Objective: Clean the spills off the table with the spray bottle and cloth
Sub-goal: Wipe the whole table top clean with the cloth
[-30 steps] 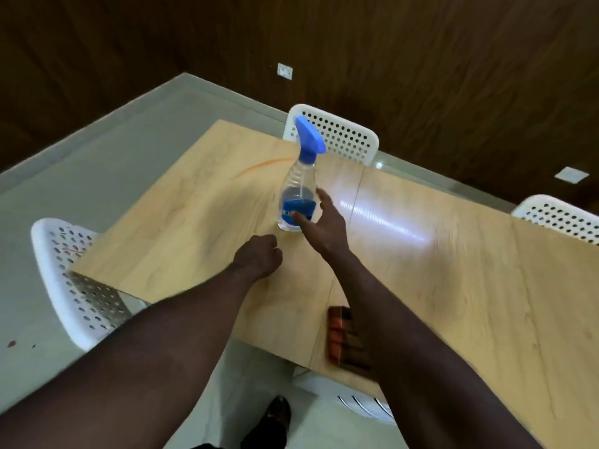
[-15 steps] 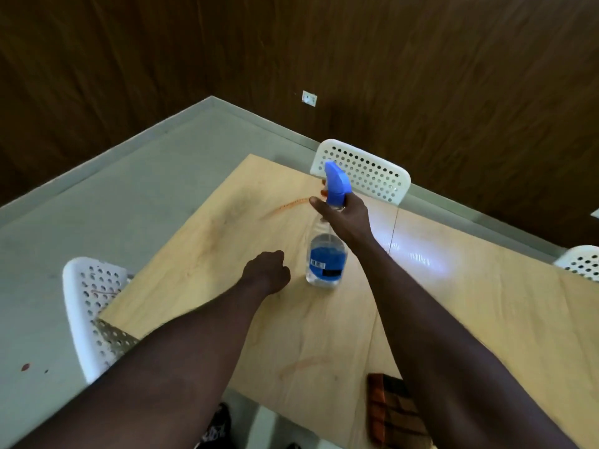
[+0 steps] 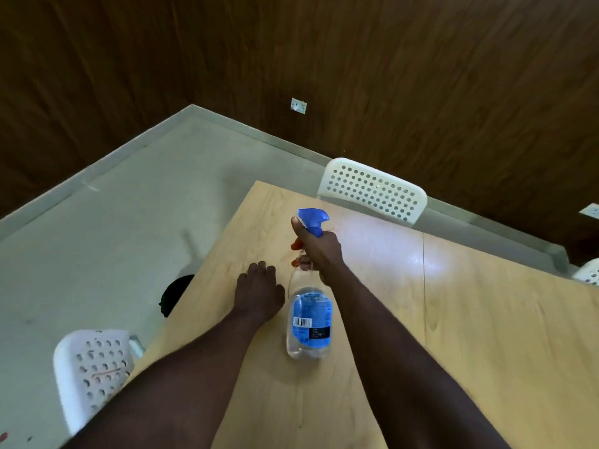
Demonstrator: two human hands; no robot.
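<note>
While the left hand (image 3: 259, 293) rests on the light wooden worktop (image 3: 486, 335) just left of the spray bottle (image 3: 309, 322), its fingers are curled under and its grip is clenched on nothing; the right hand (image 3: 319, 246) has its grip wrapped around the bottle's neck, right below the blue trigger head (image 3: 312, 218), with the thumb pointing up along the head's near side; the bottle is clear with a blue label and a little liquid at the bottom, and it tilts with its base toward the near side; whether the base touches the worktop I cannot tell; a red-orange spill (image 3: 295, 245) shows on the worktop just left of the gripping hand; a white perforated chair (image 3: 372, 192) stands at the far edge, and another (image 3: 94, 367) stands at the near left, on the grey floor (image 3: 113, 222).
</note>
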